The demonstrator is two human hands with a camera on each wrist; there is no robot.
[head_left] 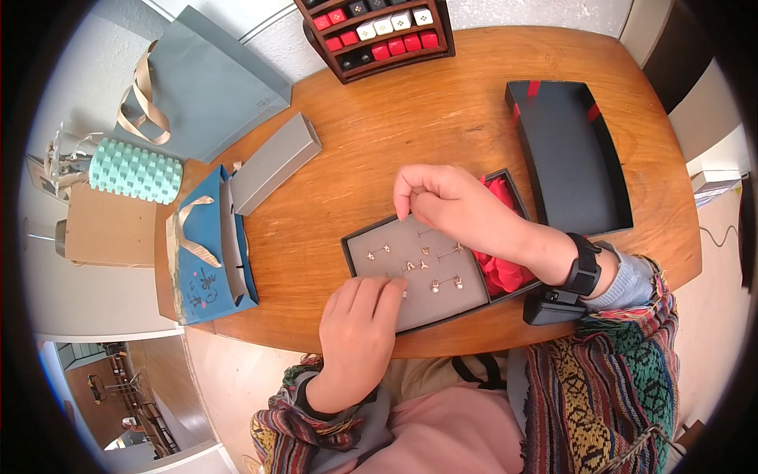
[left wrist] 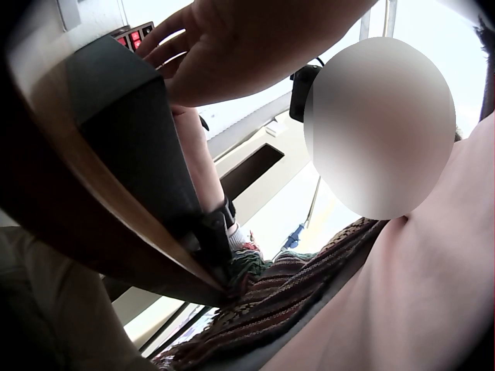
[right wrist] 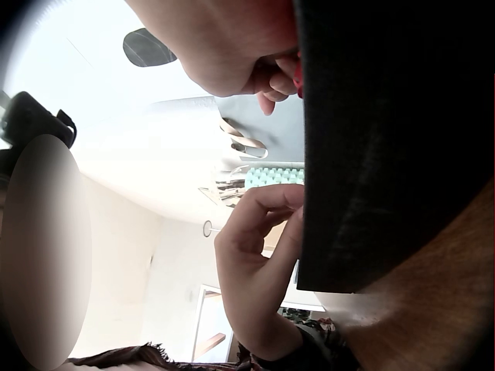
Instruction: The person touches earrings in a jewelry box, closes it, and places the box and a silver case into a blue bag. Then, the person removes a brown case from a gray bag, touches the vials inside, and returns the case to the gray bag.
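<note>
While the left hand [head_left: 359,324] lies on the near edge of the jewelry box [head_left: 359,241], its fingers rest flat and close together on the gray pad, probably to keep the box from sliding. It holds nothing. In the middle of the pad sit small earrings [head_left: 430,268], stuck in rows so they stay put. Over the far side, the right hand [head_left: 454,207] hangs with its finger and thumb curled down and pinched near the pad. Whether it pinches an earring, I cannot tell; the spot is too tiny. The arm covers part of some red stuffing [head_left: 505,272]. The box lid [head_left: 572,158] lies open, further right.
</note>
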